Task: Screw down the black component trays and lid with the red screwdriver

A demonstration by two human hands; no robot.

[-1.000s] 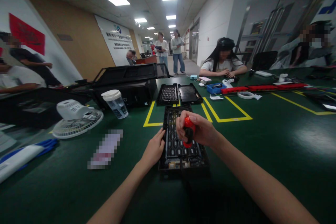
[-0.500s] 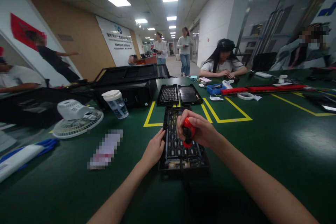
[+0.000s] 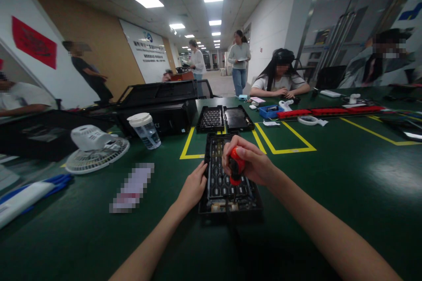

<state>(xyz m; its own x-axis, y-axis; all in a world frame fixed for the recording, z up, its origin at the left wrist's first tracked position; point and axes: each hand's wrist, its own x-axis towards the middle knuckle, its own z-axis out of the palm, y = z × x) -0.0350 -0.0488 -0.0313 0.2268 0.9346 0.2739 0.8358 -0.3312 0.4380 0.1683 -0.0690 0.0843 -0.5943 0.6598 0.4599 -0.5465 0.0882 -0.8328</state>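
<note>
A black plastic case (image 3: 216,183) lies on the green table before me, its inside a grid of black cells with pale, metallic-looking parts at the near end. Along its left side, my left hand (image 3: 194,184) is closed on the edge. Above the case, my right hand (image 3: 250,158) is wrapped round the red and black handle of a screwdriver (image 3: 235,167). The screwdriver points down toward the near end of the case. Its tip is too dark to make out.
Beyond the case stands an open black case (image 3: 239,118). To the left are a lidded plastic cup (image 3: 145,131), a white fan (image 3: 95,151) and large black boxes (image 3: 165,116). A blue tray (image 3: 270,111) sits back right. A person (image 3: 280,74) sits across the table.
Both hands, the screwdriver and the case stay almost in place. In the background, two standing people have shifted in the walkway and one at the left has turned and lowered an arm.
</note>
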